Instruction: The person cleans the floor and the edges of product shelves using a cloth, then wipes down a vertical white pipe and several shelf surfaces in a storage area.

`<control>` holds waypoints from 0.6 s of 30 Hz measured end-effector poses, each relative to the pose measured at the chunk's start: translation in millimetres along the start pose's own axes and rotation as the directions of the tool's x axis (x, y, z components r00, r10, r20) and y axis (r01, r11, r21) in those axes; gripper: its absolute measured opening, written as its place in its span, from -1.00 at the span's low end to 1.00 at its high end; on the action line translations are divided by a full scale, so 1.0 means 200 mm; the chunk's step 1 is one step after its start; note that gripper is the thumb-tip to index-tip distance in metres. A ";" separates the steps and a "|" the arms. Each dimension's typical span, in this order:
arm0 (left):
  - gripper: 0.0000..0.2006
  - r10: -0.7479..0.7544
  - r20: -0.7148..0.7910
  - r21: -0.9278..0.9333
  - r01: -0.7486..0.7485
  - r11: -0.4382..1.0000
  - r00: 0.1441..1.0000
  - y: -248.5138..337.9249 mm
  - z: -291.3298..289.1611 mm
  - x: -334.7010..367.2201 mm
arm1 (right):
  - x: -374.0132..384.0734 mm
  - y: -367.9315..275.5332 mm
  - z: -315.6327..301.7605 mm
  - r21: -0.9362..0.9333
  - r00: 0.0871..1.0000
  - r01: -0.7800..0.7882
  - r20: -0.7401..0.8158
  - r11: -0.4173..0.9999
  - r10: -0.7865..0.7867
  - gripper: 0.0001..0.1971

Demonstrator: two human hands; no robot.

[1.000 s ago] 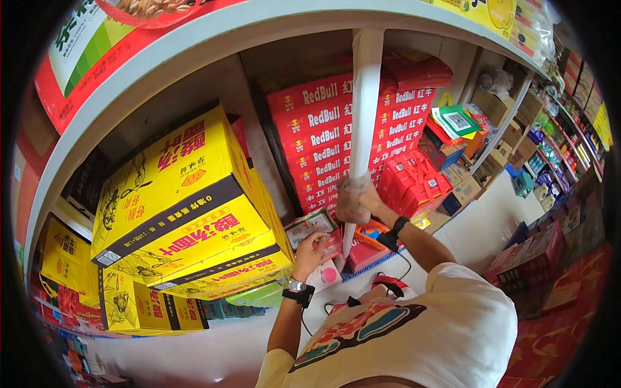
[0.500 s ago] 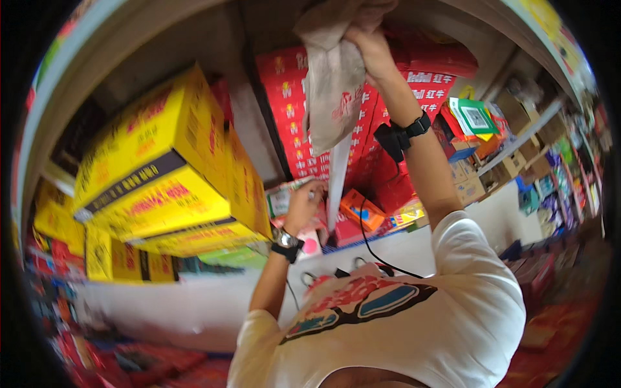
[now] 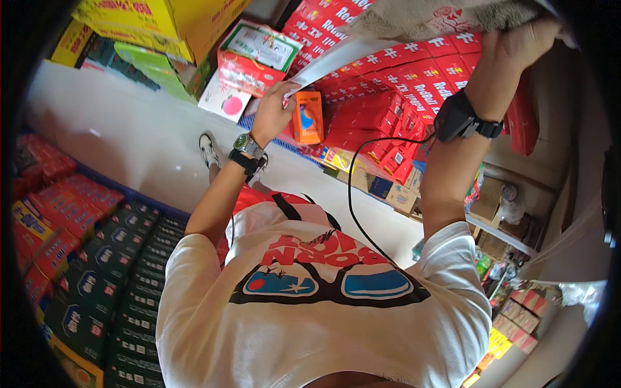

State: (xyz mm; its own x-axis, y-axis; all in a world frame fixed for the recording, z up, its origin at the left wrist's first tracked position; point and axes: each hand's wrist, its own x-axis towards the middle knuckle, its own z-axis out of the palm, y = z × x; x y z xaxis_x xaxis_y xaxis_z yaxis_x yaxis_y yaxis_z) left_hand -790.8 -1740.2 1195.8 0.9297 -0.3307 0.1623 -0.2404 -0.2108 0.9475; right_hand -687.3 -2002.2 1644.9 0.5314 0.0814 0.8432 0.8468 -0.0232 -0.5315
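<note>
My right hand is raised at the top right, shut on a grey-beige cloth that lies against a white shelf post. The post slants down to my left hand, whose fingers curl around its lower end. A watch sits on my left wrist. On my right wrist is a black strapped device with a cable hanging from it. Stacked red drink cartons stand behind the post. An orange pack stands just right of my left hand.
A red and green box, a pink and white pack and yellow cartons lie at the upper left. Rows of dark green boxes and red boxes line the left. Pale floor runs between. Cardboard boxes sit on the right.
The view has swung downward and turned. My right hand stayed high on the post with the cloth. My left hand stayed at the post's lower end.
</note>
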 end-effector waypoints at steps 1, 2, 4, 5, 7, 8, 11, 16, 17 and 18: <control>-0.62 -0.031 -0.008 -0.004 0.031 1.000 0.999 -0.06 0.06 -0.07 | -0.11 0.03 0.02 -0.063 0.999 0.008 -0.035 0.998 -0.010 -0.36; -0.63 -0.027 -0.020 0.007 0.027 1.000 0.999 -0.11 0.11 -0.13 | -0.19 0.07 0.03 -0.113 0.998 0.013 -0.054 0.993 -0.019 -0.32; -0.64 -0.047 -0.019 -0.003 0.047 0.999 0.999 -0.25 0.18 -0.24 | -0.36 0.14 0.03 -0.177 0.996 0.010 -0.084 0.984 -0.026 -0.24; -0.64 -0.078 -0.024 0.006 0.078 0.997 0.997 -0.34 0.21 -0.31 | -0.45 0.20 -0.02 -0.094 0.998 -0.035 -0.053 0.995 0.030 -0.24; -0.65 -0.124 -0.034 0.034 0.125 0.992 0.992 -0.45 0.29 -0.40 | -0.63 0.31 0.01 -0.078 0.994 -0.067 -0.090 0.995 0.060 -0.32; -0.66 -0.218 0.010 -0.007 0.218 0.976 0.976 -0.50 0.32 -0.43 | -0.72 0.43 0.04 -0.122 0.983 -0.051 -0.183 0.991 0.028 -0.40; -0.67 -0.144 0.019 0.074 0.142 0.987 0.989 -0.70 0.30 -0.49 | -1.03 0.69 0.19 -0.327 0.920 -0.106 -0.391 0.939 -0.032 -0.53; -0.69 -0.191 0.053 0.136 0.183 0.974 0.980 -0.74 0.26 -0.55 | -1.79 0.97 0.28 -0.677 0.905 -0.359 -0.421 0.643 0.063 -0.45; -0.70 -0.183 0.053 0.142 0.174 0.974 0.982 -0.74 0.23 -0.56 | -1.86 1.02 0.31 -0.614 0.875 -0.409 -0.475 0.675 0.097 -0.44; -0.71 -0.163 0.055 0.140 0.154 0.978 0.985 -0.73 0.22 -0.54 | -1.91 1.06 0.32 -0.555 0.842 -0.449 -0.525 0.700 0.124 -0.43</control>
State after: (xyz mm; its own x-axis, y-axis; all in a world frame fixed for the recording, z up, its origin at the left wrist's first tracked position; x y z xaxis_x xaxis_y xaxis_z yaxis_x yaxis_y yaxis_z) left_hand -868.1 -1714.7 1027.1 0.9397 -0.3419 -0.0100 -0.1307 -0.3860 0.9132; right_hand -713.2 -1974.3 1205.3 0.5647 -0.4575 0.6869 0.3675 -0.6059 -0.7056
